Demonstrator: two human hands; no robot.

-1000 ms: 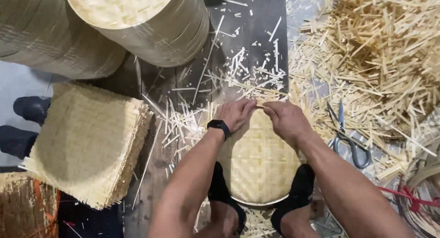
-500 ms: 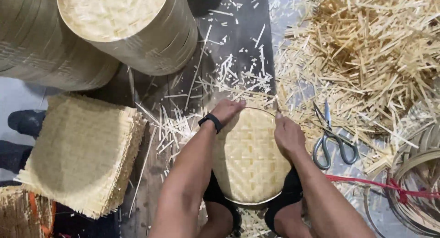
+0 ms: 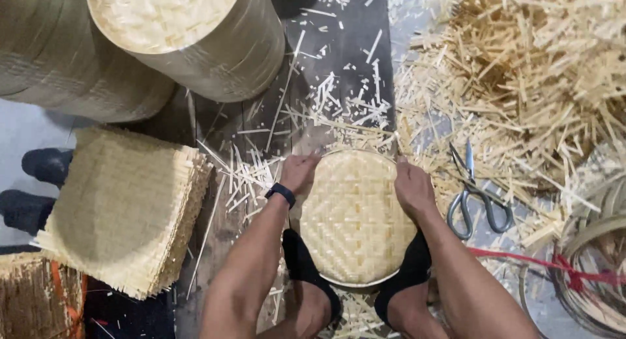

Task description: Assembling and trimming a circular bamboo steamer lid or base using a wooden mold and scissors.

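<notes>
While both hands grip it, the round woven bamboo tray sits between the person's knees, tilted up off the dark floor. Left hand on the upper left rim, fingers together and curled over the edge; black wristband just below. Right hand on the upper right rim, fingers folded over it likewise. Judged light, springy across the weave, stiffer at the hoop. Thin slats likely splinter or snag. Best hold: opposite points on the rim, not the flexing centre. Scissors lie just right, near the pile of offcuts. Stack of square woven mats well left.
</notes>
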